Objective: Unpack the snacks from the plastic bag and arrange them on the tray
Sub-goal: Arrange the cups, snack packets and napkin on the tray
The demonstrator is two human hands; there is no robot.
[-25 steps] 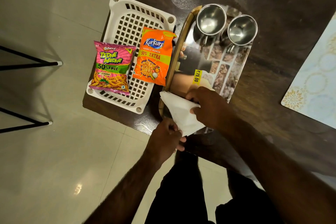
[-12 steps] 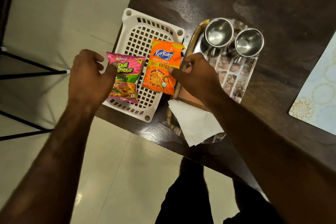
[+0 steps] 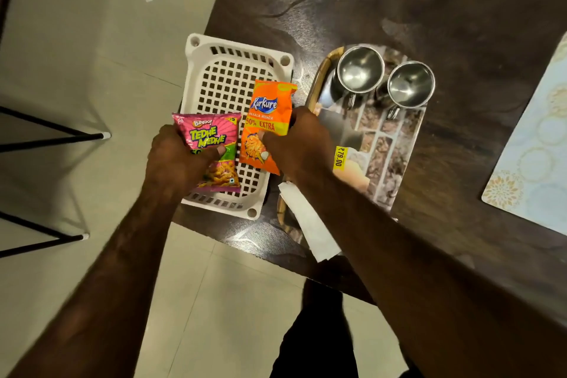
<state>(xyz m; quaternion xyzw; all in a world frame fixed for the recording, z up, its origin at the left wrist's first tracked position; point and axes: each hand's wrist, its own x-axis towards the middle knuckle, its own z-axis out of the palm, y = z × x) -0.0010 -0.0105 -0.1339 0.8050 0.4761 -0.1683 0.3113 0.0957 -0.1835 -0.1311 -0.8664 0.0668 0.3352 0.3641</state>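
Note:
My left hand point(image 3: 176, 159) grips a pink Bingo Tedhe Medhe packet point(image 3: 210, 135), thumb across its front. My right hand point(image 3: 302, 144) grips an orange Kurkure packet point(image 3: 270, 110) by its right edge. Both packets are over the near half of a white slotted plastic basket point(image 3: 233, 77). A folded white plastic bag point(image 3: 310, 224) lies at the near end of a patterned serving tray point(image 3: 383, 156) to the right, partly under my right forearm.
Two steel mugs point(image 3: 360, 69) point(image 3: 409, 84) stand at the tray's far end. A yellow price sticker point(image 3: 339, 156) is on the tray. A pale placemat point(image 3: 534, 144) lies at far right. The dark table's edge runs near me; black chair legs point(image 3: 52, 138) stand on the floor, left.
Both hands left the folded white bag, reached to the basket and took hold of one snack packet each. The bag now lies flat on the tray's near end.

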